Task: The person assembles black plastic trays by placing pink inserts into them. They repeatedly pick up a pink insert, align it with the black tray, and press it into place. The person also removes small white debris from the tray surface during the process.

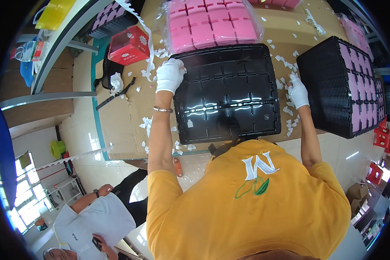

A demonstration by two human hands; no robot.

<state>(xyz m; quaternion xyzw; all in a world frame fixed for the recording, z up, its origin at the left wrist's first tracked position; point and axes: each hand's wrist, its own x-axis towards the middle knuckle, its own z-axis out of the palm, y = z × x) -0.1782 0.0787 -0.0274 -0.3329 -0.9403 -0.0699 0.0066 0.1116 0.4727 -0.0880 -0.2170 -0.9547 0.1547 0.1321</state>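
Note:
A black plastic tray [229, 91] with molded cross-shaped ridges lies on the cardboard-covered table right in front of me. My left hand [170, 76], in a white glove, is closed at the tray's upper left edge, its fingertips partly hidden. Beyond the tray's right side, my gloved right hand [298, 92] hovers low over or touches the table among small white scraps [289, 110]. Its fingers are drawn together; whatever they pinch is too small to tell. Close to that hand stands a tall stack of black trays [329, 86] with pink foam inserts.
Pink slotted foam [210, 24] in clear plastic sits behind the tray. At the left are a red box [129, 45], a black strap [116, 93] and a metal shelf frame [52, 97]. Another person [95, 225] in a white shirt is at the lower left, holding a phone.

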